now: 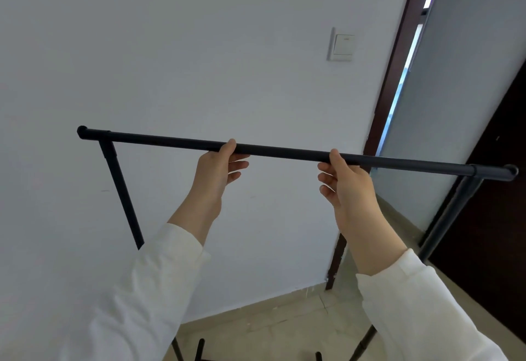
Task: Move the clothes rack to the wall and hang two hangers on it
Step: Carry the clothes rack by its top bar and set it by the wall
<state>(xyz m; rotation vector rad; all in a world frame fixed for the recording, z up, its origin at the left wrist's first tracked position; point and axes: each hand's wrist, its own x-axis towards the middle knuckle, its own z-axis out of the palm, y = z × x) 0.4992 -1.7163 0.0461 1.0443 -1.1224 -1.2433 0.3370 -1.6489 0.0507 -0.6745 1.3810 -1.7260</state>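
- Nearest the camera, I see two white sleeves (148,289) reaching up and forward from the bottom corners of the view.
- Beyond the sleeves, my left hand (217,168) wraps the rack's top bar (284,154) from below, thumb on the near side and fingers curled around the far side.
- My right hand (345,181) grips the same bar further right, in the same way; the two hands sit apart, either side of the bar's middle.
- The clothes rack (119,187) is black, its bar tilting down to the right, with one leg dropping from the left end and another from the right end.
- Low in the view, the rack's feet show above a beige tiled floor (284,323).
- Just behind the rack stands a white wall (199,47) carrying a light switch (341,44).
- To the right, a dark door frame (398,61) borders a doorway.
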